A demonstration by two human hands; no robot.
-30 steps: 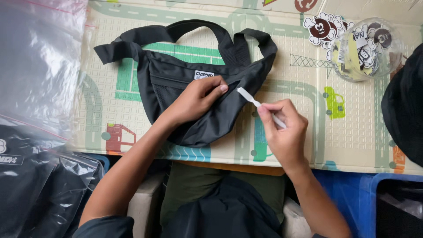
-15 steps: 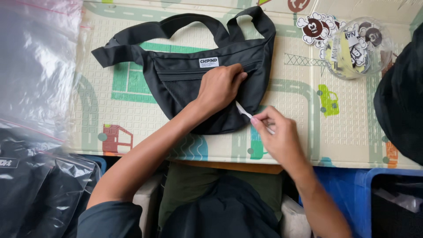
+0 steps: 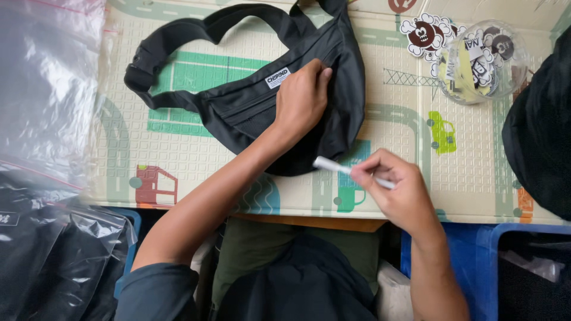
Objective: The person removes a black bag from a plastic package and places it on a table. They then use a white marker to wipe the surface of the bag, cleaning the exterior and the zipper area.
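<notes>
- The bag (image 3: 250, 107) is a black fabric waist bag, curved along its lower edge, with a small white label sewn near its middle and zip lines running across the front.
- It lies flat on the mat (image 3: 178, 160), tilted so its right end points toward the far edge; its black strap (image 3: 196, 27) loops out to the left and far side.
- The left hand (image 3: 300, 98) lies palm down on the bag just right of the label, fingers curled and pressed into the fabric, gripping nothing that shows.
- The right hand (image 3: 395, 187) is off the bag, near its lower right edge, over the mat's near edge. Its fingers are pinched together round a thin white stick (image 3: 333, 166), whose free end points left toward the bag; I cannot tell whether the tip touches the fabric.
- The mat is pale cream with printed roads, a green block, a red lorry and a small green car.
- A clear round tub (image 3: 485, 59) stands at the mat's far right; inside are printed stickers, yellow, white and dark. More cut-out stickers (image 3: 425, 32) lie just beside it on the left.
- Clear plastic bags (image 3: 47, 89) lie at the left, the lower ones holding dark goods.
- A blue crate (image 3: 452, 261) sits at the lower right, with dark contents hard to make out.
- Another black fabric thing (image 3: 541, 131) lies at the right edge.
</notes>
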